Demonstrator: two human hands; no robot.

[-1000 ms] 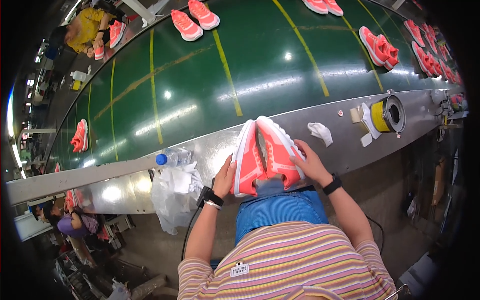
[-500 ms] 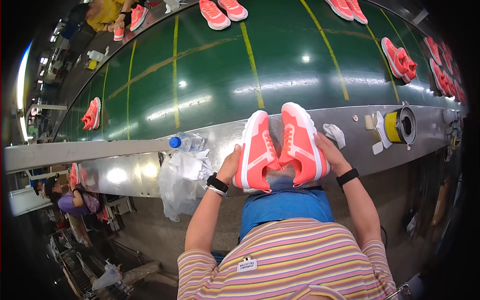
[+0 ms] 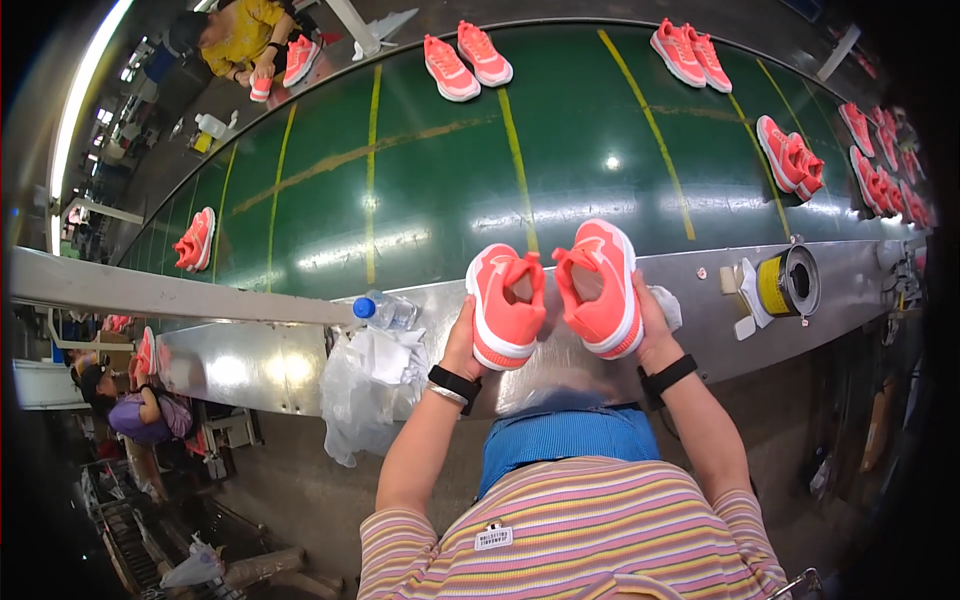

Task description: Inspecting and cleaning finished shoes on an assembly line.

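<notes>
My left hand [image 3: 462, 340] grips a coral-pink sneaker [image 3: 492, 318] with a white sole by its outer side. The matching sneaker [image 3: 598, 305] is in my right hand [image 3: 652, 318], whose fingers are partly hidden behind the sole. Both shoes are raised above the metal ledge, heels toward me and openings facing up, with a narrow gap between them. Close to my left hand, a clear plastic bag with white paper [image 3: 375, 375] hangs over the ledge. Beside my right hand lies a crumpled white cloth or paper [image 3: 666, 307], partly covered by the hand.
A green conveyor belt [image 3: 430, 180] with yellow lines carries several pairs of coral sneakers [image 3: 790, 158]. On the metal ledge [image 3: 700, 335] stand a blue-capped bottle [image 3: 388, 309] and an open can [image 3: 788, 282]. A pale metal bar [image 3: 180, 297] juts in from the left. Co-workers sit at left.
Both sneakers have tilted in my hands: their tops faced up before, and now the heels and openings show. My view has shifted a little, so the belt sits lower in it.
</notes>
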